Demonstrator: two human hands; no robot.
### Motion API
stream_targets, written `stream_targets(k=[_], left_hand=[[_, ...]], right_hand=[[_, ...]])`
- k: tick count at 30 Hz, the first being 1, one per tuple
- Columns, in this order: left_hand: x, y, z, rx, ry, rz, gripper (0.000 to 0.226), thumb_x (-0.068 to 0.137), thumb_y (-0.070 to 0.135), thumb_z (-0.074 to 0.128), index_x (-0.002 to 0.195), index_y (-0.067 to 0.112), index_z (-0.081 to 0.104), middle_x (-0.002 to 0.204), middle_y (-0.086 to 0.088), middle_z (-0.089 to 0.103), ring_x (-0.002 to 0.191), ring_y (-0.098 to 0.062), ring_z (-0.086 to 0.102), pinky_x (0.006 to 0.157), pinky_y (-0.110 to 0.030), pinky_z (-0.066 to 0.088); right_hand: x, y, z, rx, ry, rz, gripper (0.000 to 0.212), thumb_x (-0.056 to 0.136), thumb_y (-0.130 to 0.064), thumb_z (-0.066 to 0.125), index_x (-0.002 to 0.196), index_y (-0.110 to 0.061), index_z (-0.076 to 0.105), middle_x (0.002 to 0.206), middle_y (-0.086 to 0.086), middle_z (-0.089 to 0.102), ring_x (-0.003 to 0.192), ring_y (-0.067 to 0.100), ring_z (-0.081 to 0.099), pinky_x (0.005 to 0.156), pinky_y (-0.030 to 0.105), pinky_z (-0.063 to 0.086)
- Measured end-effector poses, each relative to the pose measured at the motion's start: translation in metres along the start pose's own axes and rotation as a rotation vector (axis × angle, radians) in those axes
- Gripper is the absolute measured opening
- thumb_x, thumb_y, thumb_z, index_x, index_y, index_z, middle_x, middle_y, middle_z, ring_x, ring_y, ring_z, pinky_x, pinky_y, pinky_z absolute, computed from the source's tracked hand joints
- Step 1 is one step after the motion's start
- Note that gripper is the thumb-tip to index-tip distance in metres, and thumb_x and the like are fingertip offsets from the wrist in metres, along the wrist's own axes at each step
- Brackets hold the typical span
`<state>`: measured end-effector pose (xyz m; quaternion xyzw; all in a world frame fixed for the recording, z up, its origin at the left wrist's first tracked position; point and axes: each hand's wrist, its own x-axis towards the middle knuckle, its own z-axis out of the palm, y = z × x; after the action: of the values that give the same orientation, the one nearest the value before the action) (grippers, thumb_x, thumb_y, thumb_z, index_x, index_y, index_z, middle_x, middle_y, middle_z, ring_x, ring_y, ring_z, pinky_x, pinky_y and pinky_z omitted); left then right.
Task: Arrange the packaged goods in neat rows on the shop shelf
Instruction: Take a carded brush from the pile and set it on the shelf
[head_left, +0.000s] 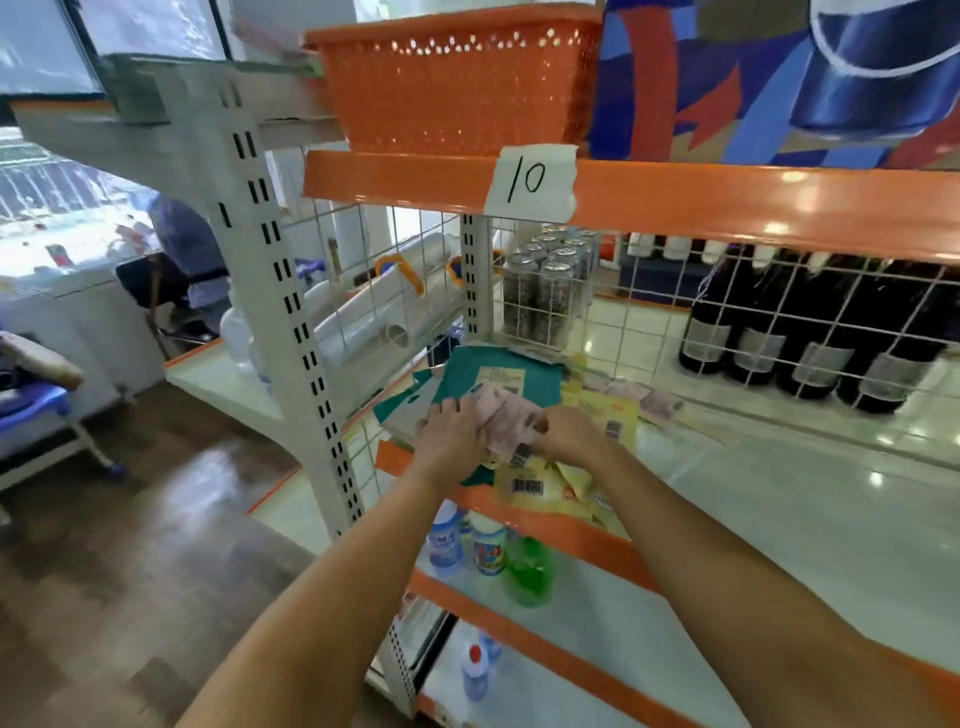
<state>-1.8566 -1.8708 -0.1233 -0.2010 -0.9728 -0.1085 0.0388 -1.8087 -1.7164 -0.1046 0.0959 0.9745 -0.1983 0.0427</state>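
Both my hands are on a pink packet (506, 415) near the left front corner of the shelf (779, 499). My left hand (451, 434) lies over the packet's left end, fingers curled down onto it; my right hand (563, 434) pinches its right end between thumb and fingers. The packet rests on top of teal packets (524, 371) that lie flat toward the shelf's left edge. Yellow packets (540, 486) with barcodes sit at the front edge, just under my right wrist, and more pink packets (657, 402) lie farther back. Behind the wire grid at the back edge stand cans (543, 291) and dark bottles (810, 332). An orange basket (457, 83) sits on the shelf above.
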Motion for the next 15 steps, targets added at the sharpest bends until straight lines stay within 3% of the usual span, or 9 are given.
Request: stream_targets(k=[3,6,7,10,15], left_hand=[[-0.002,0.0,-0.005,-0.002,-0.005,0.028,0.041,0.097,0.033,0.038,0.132,0.012,0.04,0.129,-0.013,0.047,0.12,-0.031,0.044,0.099,-0.046,0.038],[-0.004,0.003,-0.01,-0.015,-0.013,0.051,0.04,0.098,0.031,0.037,0.133,0.012,0.04,0.129,-0.012,0.047,0.121,-0.029,0.043,0.1,-0.044,0.037],[-0.003,0.005,-0.012,-0.018,-0.015,0.058,0.04,0.098,0.031,0.037,0.133,0.012,0.041,0.13,-0.011,0.047,0.121,-0.029,0.043,0.1,-0.043,0.037],[0.0,0.013,-0.019,-0.02,-0.013,0.103,0.037,0.098,0.031,0.037,0.128,0.011,0.044,0.127,-0.012,0.048,0.12,-0.029,0.042,0.099,-0.042,0.039],[0.008,0.038,-0.028,-0.078,0.052,0.151,0.042,0.098,0.031,0.038,0.134,0.01,0.042,0.134,-0.012,0.045,0.124,-0.03,0.041,0.102,-0.044,0.039]], right_hand=[[-0.007,0.004,-0.007,0.204,-0.018,0.06,0.027,0.085,-0.02,0.063,0.105,-0.002,0.069,0.121,0.01,0.065,0.085,0.019,0.061,0.062,0.026,0.043],[-0.016,0.008,-0.011,0.388,-0.04,0.109,0.035,0.092,-0.021,0.06,0.125,-0.007,0.061,0.13,0.008,0.058,0.097,0.02,0.057,0.062,0.021,0.042],[-0.018,0.01,-0.012,0.446,-0.039,0.131,0.036,0.093,-0.02,0.059,0.127,-0.007,0.059,0.13,0.009,0.057,0.099,0.022,0.056,0.061,0.021,0.041],[-0.023,0.016,-0.021,0.598,-0.03,0.209,0.037,0.095,-0.015,0.056,0.13,-0.003,0.055,0.132,0.012,0.055,0.117,0.026,0.054,0.079,0.026,0.042],[-0.027,0.038,-0.034,0.888,0.083,0.288,0.037,0.092,-0.008,0.058,0.128,0.001,0.055,0.128,0.015,0.058,0.111,0.028,0.057,0.093,0.035,0.049]])
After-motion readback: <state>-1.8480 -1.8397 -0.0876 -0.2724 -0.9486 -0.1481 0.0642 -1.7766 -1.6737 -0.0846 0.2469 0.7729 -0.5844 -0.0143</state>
